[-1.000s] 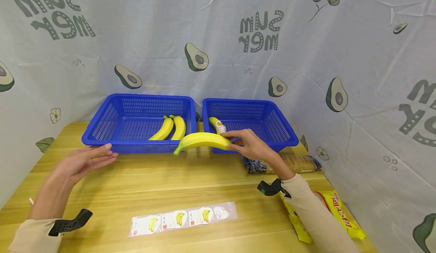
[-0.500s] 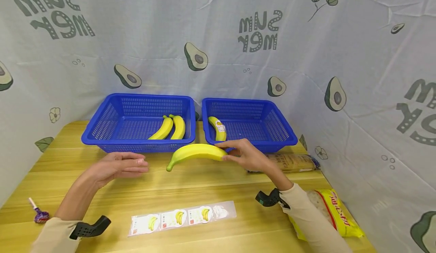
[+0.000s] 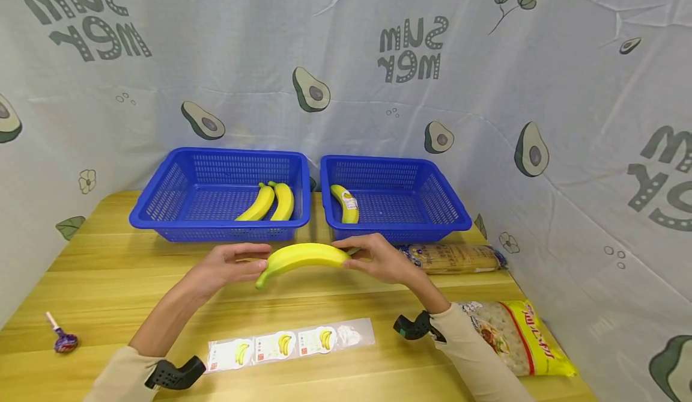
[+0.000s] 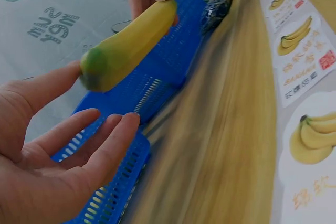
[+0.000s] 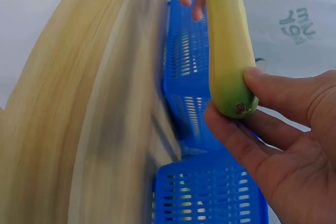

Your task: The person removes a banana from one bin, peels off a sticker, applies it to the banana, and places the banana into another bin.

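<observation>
A yellow banana (image 3: 305, 256) with greenish ends is held level above the table, in front of the baskets. My right hand (image 3: 381, 261) pinches its right end between thumb and fingers, as the right wrist view confirms. At the stem end is my left hand (image 3: 232, 265); its thumb (image 4: 58, 82) reaches the banana's tip, while the other fingers (image 4: 113, 145) stay spread apart below it. Two bananas (image 3: 270, 202) lie in the left blue basket (image 3: 178, 225). Inside the right blue basket (image 3: 400, 232) rests one banana (image 3: 346, 204) with a sticker on it.
A strip of banana stickers (image 3: 292, 345) lies on the wooden table (image 3: 303, 384) near the front. To the right are a long packet (image 3: 459, 258) and a yellow food bag (image 3: 519, 339). A lollipop (image 3: 65, 339) lies at the left. Printed curtain (image 3: 243, 59) hangs behind.
My right hand has drawn the banana toward me, away from the right basket. From the left basket's front edge, my left hand has moved right to the banana's stem end.
</observation>
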Available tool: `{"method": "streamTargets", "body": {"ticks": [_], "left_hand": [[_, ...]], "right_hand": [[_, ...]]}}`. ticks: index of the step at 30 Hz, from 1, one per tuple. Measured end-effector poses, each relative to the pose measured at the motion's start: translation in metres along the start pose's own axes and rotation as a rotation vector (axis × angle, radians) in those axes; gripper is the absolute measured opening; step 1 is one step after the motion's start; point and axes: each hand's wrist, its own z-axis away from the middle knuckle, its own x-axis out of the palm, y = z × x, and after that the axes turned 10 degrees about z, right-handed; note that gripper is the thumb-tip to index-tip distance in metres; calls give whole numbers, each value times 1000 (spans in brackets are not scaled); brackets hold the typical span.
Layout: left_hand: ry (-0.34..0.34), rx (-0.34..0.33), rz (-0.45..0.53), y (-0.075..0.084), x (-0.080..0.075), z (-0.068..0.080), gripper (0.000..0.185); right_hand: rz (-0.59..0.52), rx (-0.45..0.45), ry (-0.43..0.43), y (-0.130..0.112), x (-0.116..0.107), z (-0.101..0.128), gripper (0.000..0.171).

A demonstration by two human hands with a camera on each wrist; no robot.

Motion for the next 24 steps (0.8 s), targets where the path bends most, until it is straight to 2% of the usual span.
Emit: {"method": "streamTargets", "body": {"ticks": [6, 13, 24], "left_hand": [[85, 37, -102, -5, 10, -3, 50], [180, 2, -160, -9, 23, -8, 42], [232, -28, -218, -21, 32, -18, 36]], "right_hand": [[-6, 23, 5, 5, 6, -2, 41], [1, 54, 6, 12, 15, -4, 40], [-17, 126, -35, 25, 23, -3, 40]]}}
